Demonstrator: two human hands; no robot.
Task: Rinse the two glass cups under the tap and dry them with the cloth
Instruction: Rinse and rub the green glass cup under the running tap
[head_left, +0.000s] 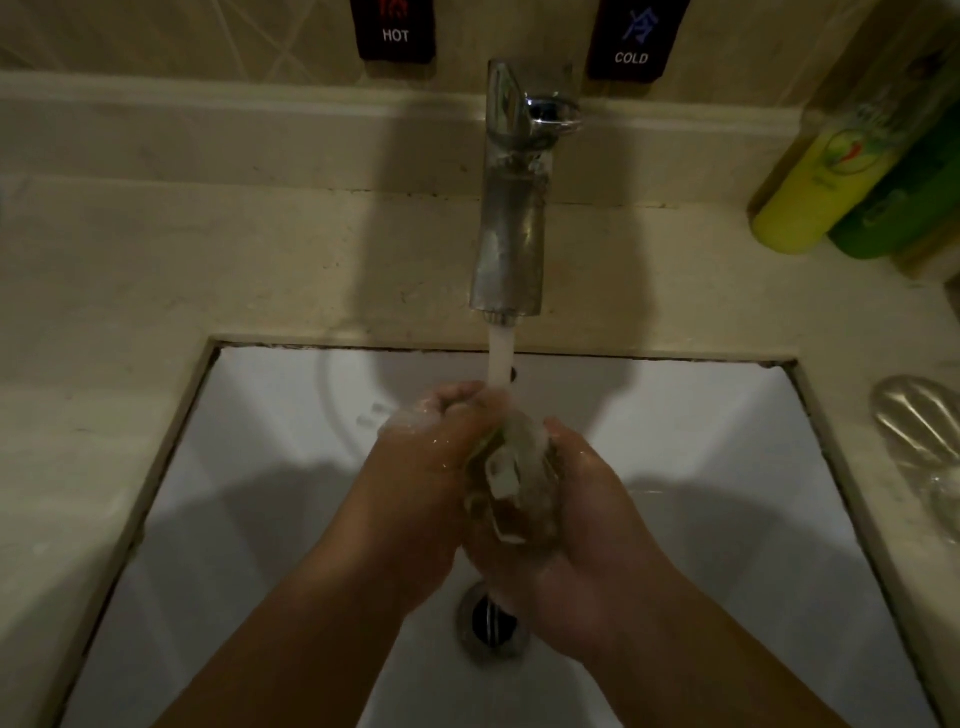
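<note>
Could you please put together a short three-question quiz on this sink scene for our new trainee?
1. True or false: water is running from the tap.
2. What do the left hand and right hand hold between them? A) a glass cup B) a plate C) a spoon
3. Fill in: the yellow bottle stands at the counter's far ____ corner.

Key: 1 true: a white stream falls onto the hands. 2 A: the glass cup sits between both hands, over the sink. 3 right.
</note>
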